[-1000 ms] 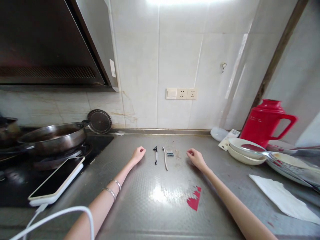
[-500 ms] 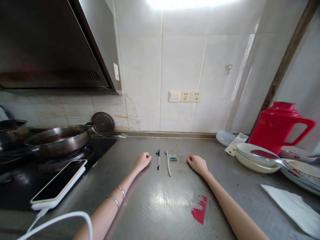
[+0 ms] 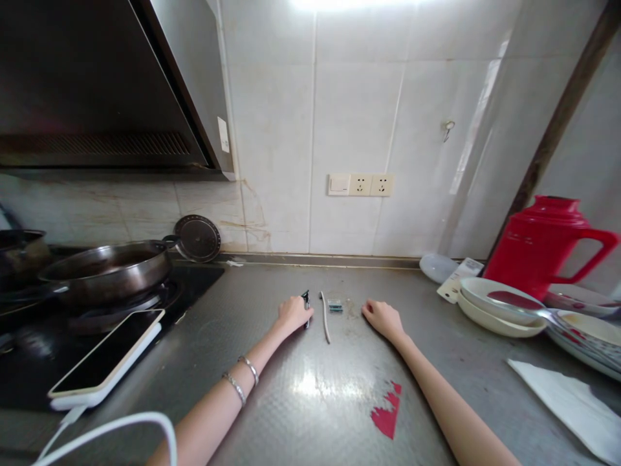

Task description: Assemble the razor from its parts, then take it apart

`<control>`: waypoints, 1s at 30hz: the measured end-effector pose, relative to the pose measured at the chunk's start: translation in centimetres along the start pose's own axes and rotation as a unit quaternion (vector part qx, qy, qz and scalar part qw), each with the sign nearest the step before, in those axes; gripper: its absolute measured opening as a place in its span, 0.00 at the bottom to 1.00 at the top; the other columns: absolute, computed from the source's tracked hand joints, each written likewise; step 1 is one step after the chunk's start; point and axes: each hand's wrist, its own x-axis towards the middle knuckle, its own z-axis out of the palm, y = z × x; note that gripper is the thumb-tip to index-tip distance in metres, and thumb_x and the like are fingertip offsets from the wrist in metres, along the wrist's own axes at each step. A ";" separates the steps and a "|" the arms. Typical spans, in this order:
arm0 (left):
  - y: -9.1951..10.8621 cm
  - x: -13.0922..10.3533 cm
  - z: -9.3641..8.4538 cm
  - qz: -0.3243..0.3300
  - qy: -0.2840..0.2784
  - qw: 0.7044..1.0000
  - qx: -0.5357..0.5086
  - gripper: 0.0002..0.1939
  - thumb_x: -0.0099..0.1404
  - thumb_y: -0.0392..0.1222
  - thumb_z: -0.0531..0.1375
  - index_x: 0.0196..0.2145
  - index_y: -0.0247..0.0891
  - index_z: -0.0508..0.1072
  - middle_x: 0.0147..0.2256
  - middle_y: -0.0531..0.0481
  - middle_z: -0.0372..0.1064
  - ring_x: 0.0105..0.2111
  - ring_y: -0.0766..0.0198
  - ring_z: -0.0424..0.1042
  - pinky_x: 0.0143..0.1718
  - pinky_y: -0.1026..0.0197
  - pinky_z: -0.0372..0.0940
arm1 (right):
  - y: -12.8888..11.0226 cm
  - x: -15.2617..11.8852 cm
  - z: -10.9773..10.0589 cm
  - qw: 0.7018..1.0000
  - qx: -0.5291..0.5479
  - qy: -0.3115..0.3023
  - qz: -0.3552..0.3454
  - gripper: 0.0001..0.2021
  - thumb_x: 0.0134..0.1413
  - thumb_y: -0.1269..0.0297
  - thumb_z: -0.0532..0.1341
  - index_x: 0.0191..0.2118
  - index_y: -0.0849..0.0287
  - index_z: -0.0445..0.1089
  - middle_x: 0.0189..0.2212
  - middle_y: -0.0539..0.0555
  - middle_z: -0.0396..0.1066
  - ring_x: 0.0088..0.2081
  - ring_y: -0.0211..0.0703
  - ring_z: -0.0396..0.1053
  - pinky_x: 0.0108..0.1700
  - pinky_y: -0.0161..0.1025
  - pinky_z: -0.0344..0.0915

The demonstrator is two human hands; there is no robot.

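Observation:
My left hand (image 3: 294, 314) is at a small razor (image 3: 306, 299) with a black head and a silver handle. Its thumb and fingers close around the handle, hiding most of it. Just right of that lies a thin white stick (image 3: 325, 320) with a dark tip, slightly curved. Beside the stick is a small clear pack (image 3: 335, 306) with dark blue-green strips. My right hand (image 3: 382, 316) rests on the steel counter as a loose fist, right of the pack, with nothing visible in it.
A torn red patch (image 3: 387, 414) marks the counter (image 3: 291, 427) between my forearms. On the left are a phone (image 3: 109, 356) with a white cable and a pan (image 3: 111, 268) on the stove. To the right stand stacked bowls (image 3: 499, 317), a red thermos (image 3: 533, 246) and a white sheet (image 3: 567, 401).
My left hand has moved right from beside the razor and closed on its handle. My right hand keeps its place. The view has shifted slightly.

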 end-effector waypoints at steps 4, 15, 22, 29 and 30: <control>0.4 -0.1 0.0 0.018 -0.008 1.000 0.011 0.17 0.57 0.45 0.51 0.35 0.33 0.75 0.35 0.37 0.73 0.37 0.53 0.72 0.33 0.60 0.63 | 0.0 0.0 -0.1 1.000 -0.004 -0.003 -0.001 0.16 0.56 0.58 0.47 0.29 0.58 0.68 0.30 0.56 0.72 0.33 0.43 0.69 0.26 0.33 0.51; 2.0 -0.5 0.3 0.068 -0.012 0.998 0.004 0.17 0.58 0.43 0.50 0.35 0.33 0.75 0.36 0.37 0.73 0.37 0.54 0.72 0.34 0.60 0.63 | 0.0 0.1 0.2 1.000 -0.006 0.003 -0.001 0.15 0.56 0.59 0.47 0.28 0.58 0.68 0.29 0.56 0.72 0.32 0.43 0.69 0.27 0.33 0.52; 2.1 -0.6 0.5 0.049 -0.020 0.999 0.008 0.17 0.58 0.44 0.50 0.36 0.35 0.75 0.37 0.37 0.73 0.37 0.55 0.72 0.35 0.60 0.62 | 0.1 0.2 0.3 1.000 -0.005 0.002 0.001 0.16 0.56 0.58 0.47 0.29 0.57 0.68 0.29 0.56 0.72 0.32 0.43 0.69 0.28 0.33 0.53; 0.7 0.3 0.1 0.031 0.020 0.999 0.004 0.22 0.61 0.52 0.46 0.32 0.36 0.75 0.34 0.38 0.73 0.37 0.53 0.72 0.35 0.58 0.62 | 0.2 0.1 0.4 1.000 -0.006 0.007 -0.005 0.17 0.56 0.58 0.46 0.28 0.57 0.68 0.28 0.55 0.72 0.31 0.43 0.69 0.26 0.33 0.51; 0.1 0.6 -0.1 0.022 0.027 0.999 0.004 0.22 0.61 0.51 0.46 0.32 0.36 0.75 0.35 0.38 0.73 0.37 0.53 0.72 0.35 0.58 0.62 | 0.2 0.1 0.4 1.000 -0.006 0.008 -0.006 0.17 0.56 0.58 0.46 0.28 0.57 0.68 0.28 0.55 0.72 0.31 0.43 0.69 0.26 0.33 0.51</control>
